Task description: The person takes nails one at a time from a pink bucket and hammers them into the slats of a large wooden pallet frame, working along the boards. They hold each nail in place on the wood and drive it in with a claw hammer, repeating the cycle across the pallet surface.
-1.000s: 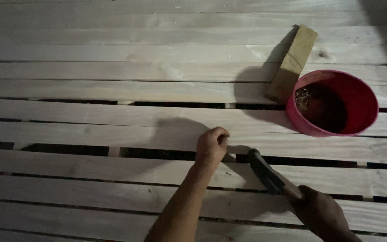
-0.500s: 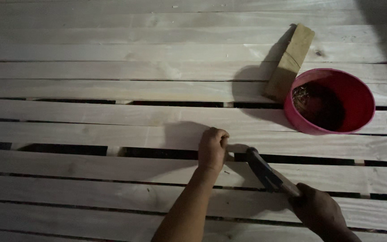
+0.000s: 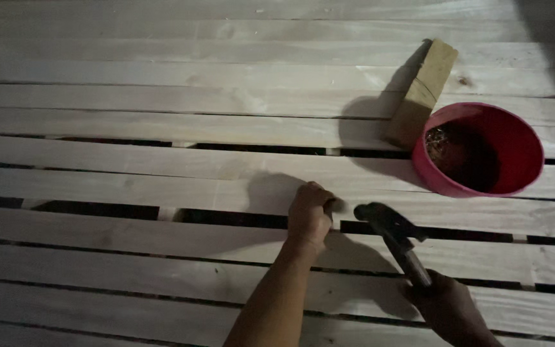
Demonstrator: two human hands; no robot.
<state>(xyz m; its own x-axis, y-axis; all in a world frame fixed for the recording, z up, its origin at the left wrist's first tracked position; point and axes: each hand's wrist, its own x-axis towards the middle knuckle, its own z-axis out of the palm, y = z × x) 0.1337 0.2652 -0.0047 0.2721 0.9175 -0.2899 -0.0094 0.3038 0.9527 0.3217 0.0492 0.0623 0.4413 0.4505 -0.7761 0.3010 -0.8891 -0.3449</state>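
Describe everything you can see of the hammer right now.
The hammer is dark, with a rounded head at its upper-left end and a slim handle running down-right into the right hand, which grips its lower end. It is tilted, the head poised close beside the left hand, above the pale wooden slats. Dim light hides its material and whether the head touches anything.

The left hand (image 3: 309, 215) is curled into a loose fist, knuckles up, forearm reaching in from below. The right hand (image 3: 449, 307), low at the right, has its grip closed.
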